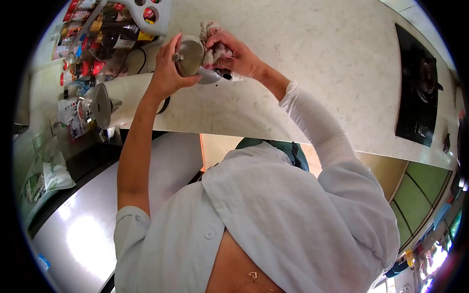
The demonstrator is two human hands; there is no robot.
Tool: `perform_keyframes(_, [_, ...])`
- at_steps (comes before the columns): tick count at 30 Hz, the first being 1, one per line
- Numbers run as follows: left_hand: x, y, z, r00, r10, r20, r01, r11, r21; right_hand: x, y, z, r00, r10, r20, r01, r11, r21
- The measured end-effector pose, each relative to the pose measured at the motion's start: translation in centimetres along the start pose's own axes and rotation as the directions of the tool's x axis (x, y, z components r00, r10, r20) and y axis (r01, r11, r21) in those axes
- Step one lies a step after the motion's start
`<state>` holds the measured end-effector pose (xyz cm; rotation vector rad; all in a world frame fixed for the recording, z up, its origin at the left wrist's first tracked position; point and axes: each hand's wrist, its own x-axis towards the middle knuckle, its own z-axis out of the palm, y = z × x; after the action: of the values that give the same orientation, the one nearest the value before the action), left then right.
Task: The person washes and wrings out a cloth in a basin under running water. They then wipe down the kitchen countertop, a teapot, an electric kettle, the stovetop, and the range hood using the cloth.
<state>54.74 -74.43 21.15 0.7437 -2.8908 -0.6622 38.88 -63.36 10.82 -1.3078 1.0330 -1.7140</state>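
Near the back of the counter, my left hand (pixel 168 71) grips a round metal lid (pixel 192 56) by its edge, fingers and thumb on opposite sides. A small knob (pixel 177 57) stands out from the lid's face. My right hand (pixel 236 53) is closed on a crumpled, light pinkish cloth (pixel 209 33), close beside the lid's right edge. Below the lid, a shiny metal vessel (pixel 209 76) shows in part, with a dark piece at its right end. Most of that vessel is hidden by the lid and my hands.
Several sauce bottles (pixel 119 33) and jars crowd the left, beside a grey plastic rack (pixel 163 19). A white cylindrical appliance (pixel 129 100) lies left of my forearm. The pale countertop (pixel 317 63) stretches right to a black cooktop (pixel 415 88). A glossy surface (pixel 161 151) lies below left.
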Motion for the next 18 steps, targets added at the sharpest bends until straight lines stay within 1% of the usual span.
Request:
perform_keyframes(1, [0.4,0.1,-0.1,1.0,0.008,-0.006,-0.008,1.0,-0.013,0.1,0.4,0.0,0.994,0.099,-0.039,-0.092,0.983,0.156])
perform_keyframes(2, [0.6,0.1,-0.2,1.0,0.012,-0.01,-0.012,1.0,-0.012,-0.2,2.3,0.0,0.972,0.225,-0.066,-0.189,0.919,0.345])
perform_keyframes(3, [0.5,0.1,-0.1,1.0,-0.006,-0.005,0.006,1.0,-0.021,-0.4,3.6,0.0,0.972,0.224,-0.066,-0.189,0.919,0.346])
perform_keyframes(4, [0.3,0.1,-0.1,1.0,-0.026,0.002,0.026,0.999,-0.03,-0.6,4.5,0.0,0.964,0.181,-0.193,-0.167,0.982,0.088])
perform_keyframes(5, [0.4,-0.1,-0.2,1.0,-0.024,0.001,0.024,0.999,-0.027,-0.6,5.4,-0.1,0.948,0.1,-0.302,-0.159,0.97,-0.181])
perform_keyframes(6, [0.4,-0.2,-0.2,1.0,-0.006,-0.008,0.006,1.0,-0.026,-0.5,6.0,-0.2,0.956,0.089,-0.281,-0.145,0.972,-0.187])
perform_keyframes(7, [0.4,-0.2,-0.1,1.0,0.01,-0.016,-0.011,1.0,-0.028,-0.3,4.4,0.2,0.955,0.089,-0.282,-0.146,0.972,-0.187])
perform_keyframes(8, [0.6,-0.3,-0.1,1.0,0.018,-0.022,-0.019,0.999,-0.027,0.1,2.9,0.6,0.95,0.196,-0.243,-0.165,0.976,0.143])
perform_keyframes(9, [0.7,-0.2,-0.1,1.0,0.02,-0.019,-0.021,0.999,-0.024,1.0,0.6,0.8,0.945,0.282,-0.166,-0.18,0.871,0.456])
perform_keyframes(10, [0.5,-0.2,0.0,1.0,0.015,-0.005,-0.015,1.0,-0.024,2.3,-1.6,0.8,0.935,0.325,-0.141,-0.253,0.892,0.374])
perform_keyframes(11, [0.2,-0.2,0.1,1.0,0.009,0.007,-0.009,1.0,-0.027,3.6,-1.6,0.9,0.931,0.335,-0.144,-0.26,0.887,0.382])
perform_keyframes(13, [0.2,-0.2,0.1,1.0,-0.012,-0.025,0.011,0.999,-0.049,7.0,0.2,0.4,0.923,0.378,0.069,-0.381,0.879,0.286])
perform_keyframes(14, [0.2,-0.2,0.1,1.0,-0.013,-0.019,0.013,0.999,-0.049,7.7,0.9,0.5,0.922,0.381,0.067,-0.383,0.877,0.29])
perform_keyframes(16, [0.3,-0.5,0.0,1.0,0.012,-0.017,-0.012,1.0,0.0,9.2,2.4,0.8,0.896,0.437,0.081,-0.441,0.897,0.034])
perform_keyframes(17, [0.3,-0.5,0.0,1.0,0.01,-0.013,-0.01,1.0,0.0,9.7,3.9,0.7,0.895,0.439,0.08,-0.443,0.896,0.037])
perform_keyframes(18, [0.3,-0.3,0.0,0.999,0.029,-0.028,-0.029,1.0,0.008,9.8,6.2,0.7,0.917,0.393,0.073,-0.39,0.919,-0.05])
